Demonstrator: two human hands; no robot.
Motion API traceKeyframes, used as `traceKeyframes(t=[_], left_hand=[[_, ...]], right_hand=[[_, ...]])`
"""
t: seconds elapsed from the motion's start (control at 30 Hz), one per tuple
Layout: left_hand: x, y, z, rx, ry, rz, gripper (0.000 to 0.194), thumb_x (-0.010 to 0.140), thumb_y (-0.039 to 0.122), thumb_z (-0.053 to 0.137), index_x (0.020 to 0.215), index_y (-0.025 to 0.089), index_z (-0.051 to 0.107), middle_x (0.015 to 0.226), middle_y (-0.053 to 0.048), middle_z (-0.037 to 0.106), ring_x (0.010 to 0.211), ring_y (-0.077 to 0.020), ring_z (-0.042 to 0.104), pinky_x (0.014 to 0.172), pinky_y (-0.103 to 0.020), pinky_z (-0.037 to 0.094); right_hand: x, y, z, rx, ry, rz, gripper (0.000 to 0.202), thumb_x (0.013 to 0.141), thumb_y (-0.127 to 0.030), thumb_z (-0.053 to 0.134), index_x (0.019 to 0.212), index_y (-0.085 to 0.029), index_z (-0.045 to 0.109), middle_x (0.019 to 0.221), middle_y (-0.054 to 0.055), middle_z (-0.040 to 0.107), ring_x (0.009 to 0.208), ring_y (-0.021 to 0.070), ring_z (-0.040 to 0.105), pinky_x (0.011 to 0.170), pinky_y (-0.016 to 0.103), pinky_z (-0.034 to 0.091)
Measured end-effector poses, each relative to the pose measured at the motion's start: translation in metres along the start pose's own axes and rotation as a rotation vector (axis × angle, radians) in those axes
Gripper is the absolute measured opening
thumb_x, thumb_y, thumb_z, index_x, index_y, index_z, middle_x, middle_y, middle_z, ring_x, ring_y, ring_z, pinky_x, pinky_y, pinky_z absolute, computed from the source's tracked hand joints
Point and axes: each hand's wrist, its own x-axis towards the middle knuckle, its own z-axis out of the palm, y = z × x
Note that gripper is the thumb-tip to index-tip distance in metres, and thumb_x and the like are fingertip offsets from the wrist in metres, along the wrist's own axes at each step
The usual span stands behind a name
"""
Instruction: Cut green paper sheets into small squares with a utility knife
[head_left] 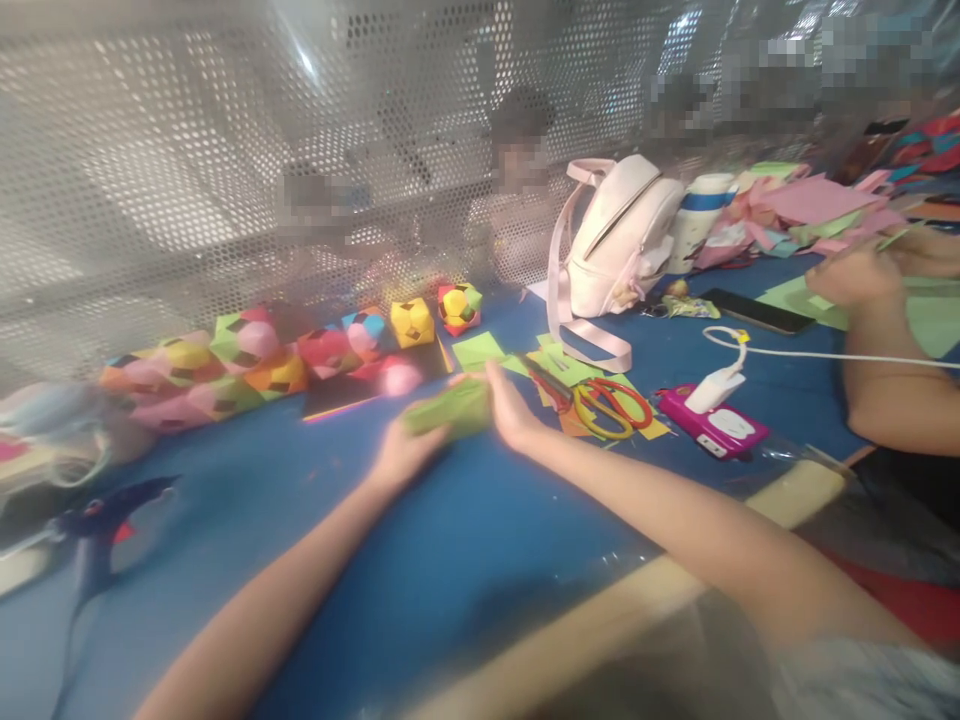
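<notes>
Over the blue table, my left hand (412, 450) holds a small stack or folded piece of green paper (450, 408), with the thumb along its near side. At the right end of the same paper, my right hand (514, 408) grips it with the thumb up, its other fingers partly hidden. Motion blur hides whether the paper is one piece or several sheets. Just right of my hands lie loose green and orange paper pieces (576, 365) with scissors (604, 408) on top, their handles yellow and red.
Folded paper balls (255, 340) line the back left by a perforated metal screen (225, 150). A dark blue glue gun (105, 520) lies left. Rightward are a pink backpack (619, 240), a tumbler (697, 225), a phone (757, 310), a purple power strip (712, 420) and a co-worker's hands (862, 275).
</notes>
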Motion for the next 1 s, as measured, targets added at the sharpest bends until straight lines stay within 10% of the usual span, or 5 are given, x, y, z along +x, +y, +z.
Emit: traceKeyframes(t=[0.13, 0.4, 0.67, 1.0], left_hand=[[0.001, -0.001, 0.000, 0.014, 0.010, -0.019, 0.051, 0.067, 0.043, 0.078, 0.107, 0.013, 0.068, 0.106, -0.011, 0.073, 0.095, -0.0281, 0.068, 0.086, -0.039, 0.053], [0.003, -0.002, -0.002, 0.013, 0.024, -0.035, 0.049, 0.068, 0.045, 0.077, 0.104, 0.013, 0.071, 0.105, -0.010, 0.074, 0.097, -0.0296, 0.068, 0.089, -0.042, 0.053], [0.006, -0.002, -0.005, -0.074, 0.049, -0.034, 0.047, 0.069, 0.042, 0.077, 0.106, 0.014, 0.070, 0.108, -0.010, 0.073, 0.098, -0.0289, 0.068, 0.089, -0.040, 0.053], [0.008, 0.006, -0.010, 0.019, 0.183, 0.048, 0.029, 0.071, 0.031, 0.070, 0.094, 0.014, 0.070, 0.094, -0.007, 0.073, 0.092, -0.0232, 0.066, 0.085, -0.033, 0.051]], right_hand=[[-0.002, -0.006, 0.005, 0.280, 0.146, 0.193, 0.083, 0.087, -0.076, 0.018, 0.110, -0.015, 0.070, 0.099, 0.013, 0.075, 0.101, 0.0252, 0.068, 0.091, 0.042, 0.051], [-0.006, -0.005, 0.011, 0.219, 0.102, 0.122, 0.078, 0.093, -0.067, 0.014, 0.116, -0.015, 0.067, 0.099, 0.013, 0.075, 0.104, 0.0234, 0.066, 0.094, 0.042, 0.049], [-0.018, -0.018, 0.003, 0.075, -0.248, -0.006, 0.040, 0.079, -0.034, 0.066, 0.115, -0.016, 0.064, 0.107, 0.008, 0.073, 0.098, 0.0224, 0.067, 0.085, 0.037, 0.054], [-0.012, -0.018, -0.011, -0.126, -0.073, -0.052, 0.021, 0.078, -0.012, 0.055, 0.094, -0.015, 0.069, 0.097, 0.008, 0.073, 0.096, 0.0227, 0.066, 0.092, 0.040, 0.049]])
